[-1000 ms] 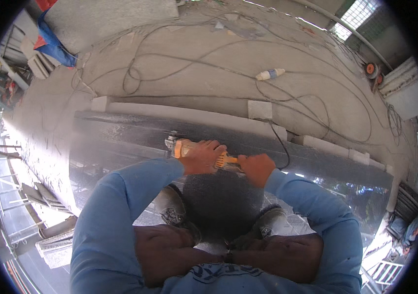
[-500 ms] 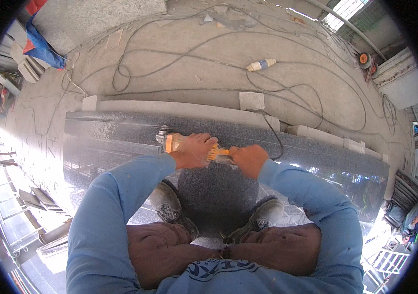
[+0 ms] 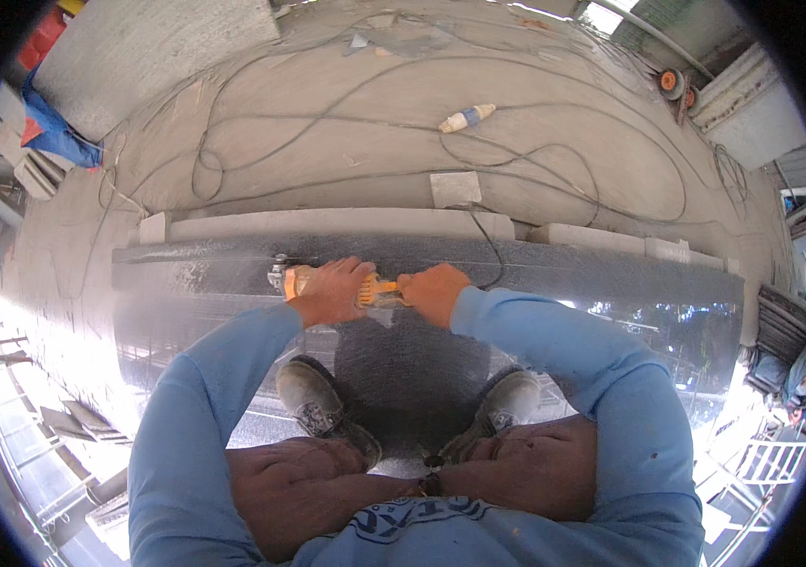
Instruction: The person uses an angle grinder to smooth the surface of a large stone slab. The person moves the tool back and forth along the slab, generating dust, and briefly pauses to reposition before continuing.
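Orange angle grinder (image 3: 297, 282) over the dark slab (image 3: 601, 276), toward the slab's far edge: I have the left hand's (image 3: 335, 289) fingers closed around the body, the right hand's (image 3: 436, 291) around the rear.

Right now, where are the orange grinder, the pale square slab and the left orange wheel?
Orange grinder (image 3: 296, 282), head view: its front housing.
Pale square slab (image 3: 456, 190), head view: its top face.
Left orange wheel (image 3: 669, 81), head view: its hub.

Boots (image 3: 309, 392) on slab (image 3: 412, 369), behind grinder (image 3: 296, 282)
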### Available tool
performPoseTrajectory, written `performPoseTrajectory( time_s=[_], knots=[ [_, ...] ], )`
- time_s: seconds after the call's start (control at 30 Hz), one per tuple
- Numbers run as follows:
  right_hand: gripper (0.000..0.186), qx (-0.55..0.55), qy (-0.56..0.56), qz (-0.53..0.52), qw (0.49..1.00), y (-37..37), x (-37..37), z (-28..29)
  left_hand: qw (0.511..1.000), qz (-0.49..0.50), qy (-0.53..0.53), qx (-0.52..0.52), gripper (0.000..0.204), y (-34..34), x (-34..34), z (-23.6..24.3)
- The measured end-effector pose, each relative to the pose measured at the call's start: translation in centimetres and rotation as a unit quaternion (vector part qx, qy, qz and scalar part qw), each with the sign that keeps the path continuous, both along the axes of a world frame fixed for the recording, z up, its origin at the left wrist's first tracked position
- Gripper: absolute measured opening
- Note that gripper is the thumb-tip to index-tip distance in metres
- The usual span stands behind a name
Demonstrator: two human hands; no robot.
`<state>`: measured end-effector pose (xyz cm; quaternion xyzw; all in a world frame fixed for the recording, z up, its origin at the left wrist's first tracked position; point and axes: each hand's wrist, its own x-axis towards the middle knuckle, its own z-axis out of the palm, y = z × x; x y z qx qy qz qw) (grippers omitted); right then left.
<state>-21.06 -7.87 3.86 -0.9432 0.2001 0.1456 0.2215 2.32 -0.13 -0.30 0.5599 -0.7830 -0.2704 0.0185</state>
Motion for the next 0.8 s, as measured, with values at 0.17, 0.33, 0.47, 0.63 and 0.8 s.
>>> performPoseTrajectory(
  time_s=[0.17, 0.33, 0.47, 0.63, 0.8],
  knots=[
    [0.02, -0.003, 0.008, -0.004, 1.0, 0.2, -1.6, 1.2, 1.0, -0.011, 0.004, -0.019, 0.075, 0.1, -1.5, 0.3],
    [0.019, 0.013, 0.037, -0.027, 0.999, 0.4, -3.7, 2.5, 0.998, -0.043, 0.018, -0.04, 0.077, 0.0, -3.4, 0.4],
    [0.018, -0.004, 0.044, -0.023, 0.999, 0.5, -4.6, 3.2, 0.997, -0.044, 0.036, -0.052, 0.077, -0.1, -4.3, 0.8],
    [0.018, -0.003, 0.044, -0.027, 0.999, 0.7, -4.6, 3.4, 0.997, -0.043, 0.04, -0.059, 0.078, 0.0, -4.4, 0.9],
    [0.019, -0.008, 0.013, -0.023, 1.0, 0.8, -4.0, 2.2, 0.997, -0.038, 0.038, -0.046, 0.075, 0.1, -3.5, 0.4]
  ],
)
